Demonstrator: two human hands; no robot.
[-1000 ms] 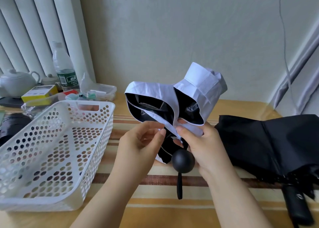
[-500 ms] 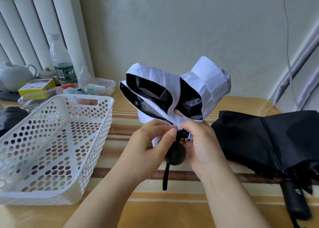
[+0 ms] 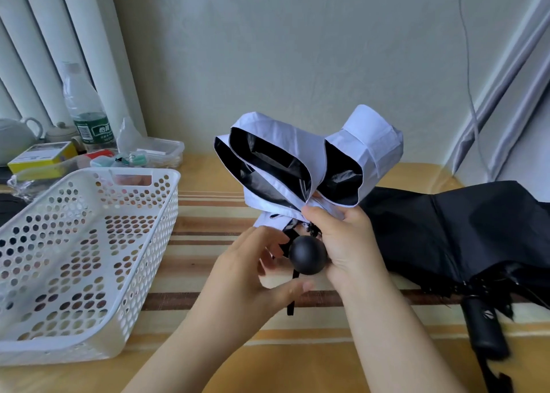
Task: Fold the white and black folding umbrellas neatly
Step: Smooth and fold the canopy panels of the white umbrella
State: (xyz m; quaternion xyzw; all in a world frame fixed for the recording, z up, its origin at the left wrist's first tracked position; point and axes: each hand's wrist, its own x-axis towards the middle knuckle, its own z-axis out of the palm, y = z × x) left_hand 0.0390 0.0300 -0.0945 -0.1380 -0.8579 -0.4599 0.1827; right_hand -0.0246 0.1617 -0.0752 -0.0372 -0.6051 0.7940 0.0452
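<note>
1. Far left: a teapot [image 3: 13, 138], a water bottle [image 3: 86, 109] & a yellow box [image 3: 41, 157] are being kept at the back of the striped table [image 3: 208, 273], by the wall. None is being touched.
2. A white basket [image 3: 83, 258] w/ round holes is sitting on the table's left side, well apart from both hands.
3. Left hand [image 3: 253, 279]: being held just left of the round black handle [image 3: 308, 255], fingers loosely spread, thumb out below the knob. Nothing seems to be gripped; contact w/ the handle can't be confirmed.
4. Centre: the white umbrella [image 3: 303, 166] is being held up above the table, handle toward the camera, black lining showing inside 2 or 3 puffed, unflattened panels.
5. Right hand [image 3: 348, 243]: being clamped round the umbrella's neck just above the handle, thumb pressing the gathered white cloth.
6. Right: the black umbrella [image 3: 461, 237] is lying loose on the table, its grip [image 3: 485, 330] near the front edge; not yet folded.
7. Risks, as judged:
   - panels being wrapped while still ballooned → lumpy, crooked roll;
   - right-hand pinch being eased → pleats springing open;
   - the dangling wrist strap [image 3: 291, 306] being caught in the wrap;
   - an elbow nudging the black umbrella off the edge.
</note>
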